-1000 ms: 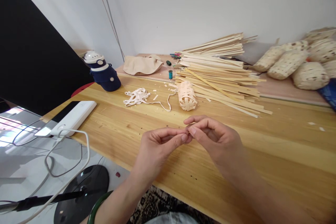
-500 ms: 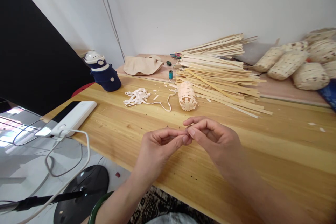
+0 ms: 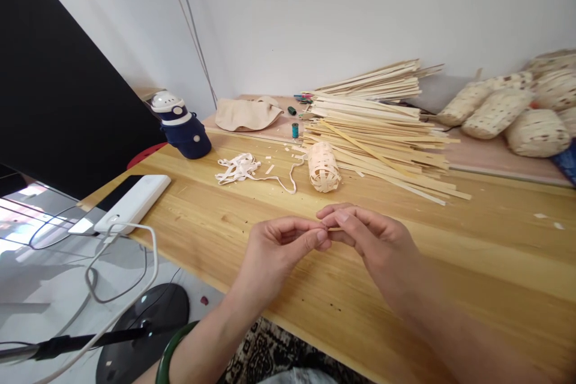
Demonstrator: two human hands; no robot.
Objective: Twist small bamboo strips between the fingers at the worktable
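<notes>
Both hands meet over the wooden table (image 3: 472, 264), fingertips pinched together. My left hand (image 3: 274, 252) and my right hand (image 3: 373, 240) each pinch one end of a tiny pale sliver (image 3: 333, 228), which looks like a bit of bamboo strip; only a short piece shows between the fingertips. A small woven bamboo basket (image 3: 323, 167) lies on its side just beyond the hands. Behind it spreads a large pile of flat bamboo strips (image 3: 378, 126).
A tangle of white strip (image 3: 240, 168) lies left of the basket. A navy bottle pouch (image 3: 182, 126), a beige cloth (image 3: 247, 114) and a teal spool (image 3: 294, 129) stand at the back. Finished woven baskets (image 3: 517, 111) sit far right. A white power bank (image 3: 132, 201) with cable rests at the left edge.
My right fingers have shifted slightly, with the index fingertip now over the sliver. The view has moved a little; the hands stay in the same place.
</notes>
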